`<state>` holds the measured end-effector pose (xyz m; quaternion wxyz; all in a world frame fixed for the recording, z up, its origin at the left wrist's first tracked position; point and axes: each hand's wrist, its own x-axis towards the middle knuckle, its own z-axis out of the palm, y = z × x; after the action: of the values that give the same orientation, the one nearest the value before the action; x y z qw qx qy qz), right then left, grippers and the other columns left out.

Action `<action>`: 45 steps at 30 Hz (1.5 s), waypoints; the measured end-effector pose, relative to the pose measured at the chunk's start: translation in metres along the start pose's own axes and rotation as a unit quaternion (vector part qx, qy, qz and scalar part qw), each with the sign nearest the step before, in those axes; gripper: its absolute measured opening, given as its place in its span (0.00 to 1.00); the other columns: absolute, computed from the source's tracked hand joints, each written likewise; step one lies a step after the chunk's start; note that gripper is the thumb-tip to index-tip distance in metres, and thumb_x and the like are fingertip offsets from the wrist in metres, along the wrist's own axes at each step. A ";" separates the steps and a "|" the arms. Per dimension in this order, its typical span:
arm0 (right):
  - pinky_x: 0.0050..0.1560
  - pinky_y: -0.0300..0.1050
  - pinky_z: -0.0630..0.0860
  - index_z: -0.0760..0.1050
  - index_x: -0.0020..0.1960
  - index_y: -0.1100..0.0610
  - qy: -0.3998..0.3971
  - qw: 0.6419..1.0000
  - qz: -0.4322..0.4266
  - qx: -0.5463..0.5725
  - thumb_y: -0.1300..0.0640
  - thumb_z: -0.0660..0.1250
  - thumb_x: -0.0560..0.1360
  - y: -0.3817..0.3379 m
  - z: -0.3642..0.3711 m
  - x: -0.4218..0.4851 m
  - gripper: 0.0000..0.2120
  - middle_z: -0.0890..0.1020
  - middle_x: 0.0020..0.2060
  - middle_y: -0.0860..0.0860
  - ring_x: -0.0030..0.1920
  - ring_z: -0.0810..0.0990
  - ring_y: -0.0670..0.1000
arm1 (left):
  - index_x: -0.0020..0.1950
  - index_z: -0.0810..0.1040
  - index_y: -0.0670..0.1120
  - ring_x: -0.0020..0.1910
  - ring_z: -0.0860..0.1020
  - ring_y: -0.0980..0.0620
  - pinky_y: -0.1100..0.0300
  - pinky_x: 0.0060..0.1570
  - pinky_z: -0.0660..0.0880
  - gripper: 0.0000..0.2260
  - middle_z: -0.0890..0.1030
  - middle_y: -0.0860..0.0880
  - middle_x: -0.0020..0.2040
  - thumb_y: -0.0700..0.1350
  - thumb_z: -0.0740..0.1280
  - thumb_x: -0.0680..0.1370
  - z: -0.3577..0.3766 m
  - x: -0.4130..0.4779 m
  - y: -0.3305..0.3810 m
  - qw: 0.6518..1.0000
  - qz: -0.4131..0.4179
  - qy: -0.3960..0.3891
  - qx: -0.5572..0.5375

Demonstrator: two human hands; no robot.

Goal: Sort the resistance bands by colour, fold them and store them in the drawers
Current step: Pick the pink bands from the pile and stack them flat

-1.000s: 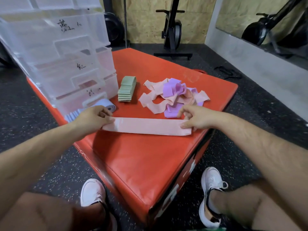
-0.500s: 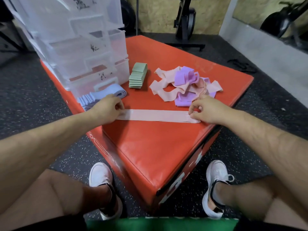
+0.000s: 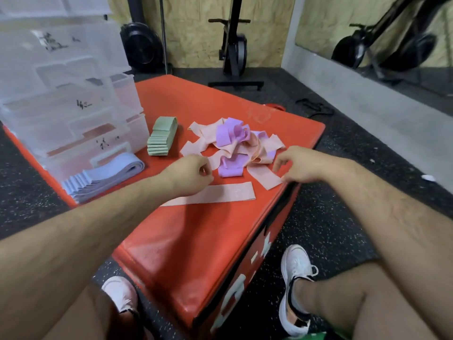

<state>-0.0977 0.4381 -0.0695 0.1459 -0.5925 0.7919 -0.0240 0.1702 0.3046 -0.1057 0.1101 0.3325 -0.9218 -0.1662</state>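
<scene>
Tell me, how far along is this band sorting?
Done: the green stack and blue stack sit folded beside the drawers. In hand: one pink band lies flat below the left hand; the right hand is at the pink and purple pile. Left: sorting that pile, then storing every stack.

The drawers [image 3: 73,106] stand on the back left of the box [image 3: 196,241]. One stack of folded bands [image 3: 103,177] lies directly in front of them, and a second stack [image 3: 161,137] lies just beside their right side. Further right is a loose heap of bands [image 3: 232,143]. A single flat band [image 3: 220,195] lies in front of the heap. The left hand [image 3: 188,173] is over its left part, and the right hand [image 3: 301,165] is at the heap's right end.
</scene>
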 end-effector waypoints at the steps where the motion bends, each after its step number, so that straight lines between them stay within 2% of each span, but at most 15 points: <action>1: 0.56 0.50 0.79 0.80 0.51 0.44 -0.019 1.000 0.015 0.004 0.59 0.78 0.68 0.003 0.003 -0.001 0.16 0.75 0.54 0.47 0.52 0.79 0.52 | 0.45 0.80 0.47 0.44 0.77 0.49 0.58 0.44 0.71 0.03 0.79 0.51 0.44 0.46 0.68 0.76 0.005 0.007 0.011 1.000 0.012 -0.010 -0.006; 5: 0.57 0.52 0.79 0.78 0.58 0.46 -0.019 0.999 -0.002 0.032 0.61 0.76 0.68 0.005 0.015 0.003 0.21 0.73 0.57 0.49 0.54 0.78 0.53 | 0.49 0.80 0.49 0.45 0.76 0.51 0.56 0.48 0.74 0.04 0.77 0.50 0.48 0.48 0.68 0.76 0.020 0.030 0.039 0.999 0.028 -0.034 -0.031; 10: 0.56 0.50 0.77 0.80 0.56 0.50 -0.001 0.999 -0.039 0.015 0.59 0.74 0.71 0.006 0.024 0.014 0.15 0.77 0.53 0.49 0.52 0.79 0.52 | 0.49 0.80 0.48 0.46 0.78 0.50 0.52 0.49 0.78 0.05 0.80 0.49 0.47 0.47 0.68 0.76 0.025 0.044 0.054 0.998 0.022 -0.040 -0.045; 14: 0.55 0.51 0.77 0.79 0.48 0.47 0.023 0.999 -0.040 0.026 0.53 0.72 0.75 0.008 0.034 0.020 0.03 0.77 0.49 0.47 0.49 0.77 0.50 | 0.50 0.80 0.48 0.46 0.78 0.51 0.54 0.48 0.78 0.05 0.80 0.51 0.48 0.48 0.68 0.76 0.024 0.050 0.058 0.998 0.013 -0.045 -0.051; 16: 0.55 0.54 0.78 0.79 0.49 0.50 0.029 0.999 -0.038 0.024 0.54 0.69 0.78 0.008 0.035 0.022 0.01 0.77 0.49 0.49 0.48 0.78 0.53 | 0.50 0.79 0.48 0.47 0.78 0.51 0.55 0.47 0.77 0.05 0.79 0.52 0.49 0.48 0.68 0.76 0.023 0.052 0.059 0.997 0.014 -0.041 -0.061; 20: 0.53 0.52 0.76 0.77 0.49 0.54 0.067 0.995 -0.046 0.062 0.52 0.64 0.81 0.005 0.016 0.020 0.07 0.77 0.49 0.50 0.48 0.78 0.56 | 0.57 0.78 0.48 0.41 0.75 0.60 0.64 0.45 0.73 0.10 0.78 0.52 0.54 0.47 0.71 0.77 0.018 0.051 0.067 0.989 0.017 -0.005 -0.148; 23: 0.51 0.52 0.75 0.78 0.51 0.52 0.102 0.986 -0.061 0.119 0.49 0.62 0.82 -0.005 -0.007 0.011 0.09 0.81 0.47 0.51 0.48 0.79 0.55 | 0.63 0.75 0.53 0.45 0.79 0.56 0.72 0.46 0.74 0.16 0.78 0.58 0.58 0.49 0.73 0.76 0.009 0.047 0.075 0.970 0.023 0.020 -0.242; 25: 0.53 0.51 0.74 0.79 0.53 0.52 0.109 0.981 -0.078 0.141 0.50 0.61 0.83 -0.013 -0.018 0.003 0.10 0.83 0.48 0.51 0.49 0.79 0.54 | 0.63 0.76 0.54 0.46 0.80 0.54 0.70 0.49 0.75 0.18 0.79 0.59 0.57 0.48 0.74 0.75 0.004 0.046 0.080 0.961 0.027 0.041 -0.272; 28: 0.53 0.51 0.75 0.80 0.55 0.53 0.114 0.977 -0.092 0.154 0.52 0.60 0.83 -0.024 -0.028 -0.004 0.11 0.83 0.48 0.50 0.50 0.80 0.53 | 0.59 0.79 0.51 0.44 0.81 0.49 0.60 0.47 0.81 0.12 0.81 0.52 0.52 0.44 0.73 0.76 -0.001 0.045 0.087 0.941 0.034 0.069 -0.328; 31: 0.49 0.44 0.75 0.78 0.56 0.54 0.139 0.962 -0.093 0.214 0.52 0.61 0.83 -0.032 -0.031 -0.004 0.09 0.83 0.47 0.49 0.47 0.80 0.50 | 0.50 0.81 0.46 0.38 0.83 0.53 0.62 0.37 0.79 0.04 0.84 0.49 0.44 0.44 0.72 0.78 -0.008 0.043 0.090 0.928 0.012 0.125 -0.351; 33: 0.49 0.44 0.76 0.76 0.57 0.53 0.143 0.945 -0.094 0.278 0.49 0.64 0.81 -0.034 -0.031 -0.003 0.09 0.83 0.45 0.51 0.45 0.81 0.51 | 0.48 0.80 0.42 0.35 0.82 0.56 0.63 0.34 0.78 0.06 0.84 0.47 0.41 0.44 0.71 0.78 -0.013 0.042 0.090 0.920 0.004 0.141 -0.367; 36: 0.55 0.51 0.78 0.77 0.55 0.56 0.135 0.937 -0.101 0.307 0.51 0.72 0.77 -0.029 -0.029 0.001 0.11 0.84 0.48 0.53 0.47 0.82 0.53 | 0.49 0.79 0.41 0.32 0.81 0.56 0.56 0.34 0.80 0.08 0.84 0.45 0.39 0.46 0.69 0.80 -0.020 0.038 0.089 0.916 -0.004 0.142 -0.376; 39: 0.57 0.59 0.78 0.78 0.52 0.61 0.140 0.940 -0.105 0.292 0.56 0.70 0.79 -0.027 -0.027 0.003 0.08 0.85 0.48 0.59 0.45 0.81 0.52 | 0.49 0.78 0.45 0.31 0.79 0.55 0.55 0.33 0.78 0.08 0.83 0.47 0.39 0.50 0.69 0.79 -0.023 0.037 0.087 0.925 -0.005 0.141 -0.353; 42: 0.55 0.57 0.77 0.78 0.52 0.60 0.150 0.932 -0.131 0.304 0.58 0.68 0.80 -0.031 -0.028 0.000 0.05 0.84 0.48 0.61 0.44 0.79 0.50 | 0.48 0.79 0.50 0.37 0.79 0.54 0.55 0.36 0.77 0.11 0.83 0.52 0.43 0.57 0.71 0.76 -0.027 0.036 0.087 0.939 0.005 0.131 -0.318; 45: 0.52 0.52 0.78 0.78 0.54 0.60 0.140 0.923 -0.154 0.323 0.58 0.69 0.79 -0.036 -0.030 0.000 0.06 0.83 0.48 0.61 0.44 0.78 0.49 | 0.46 0.80 0.47 0.34 0.74 0.56 0.57 0.36 0.73 0.09 0.80 0.53 0.38 0.53 0.71 0.77 -0.031 0.037 0.087 0.931 0.018 0.149 -0.334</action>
<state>-0.0716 0.4234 -0.0333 0.2116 -0.6184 0.6528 -0.3830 0.1014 0.3366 -0.0409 0.3535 0.2803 -0.7920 -0.4114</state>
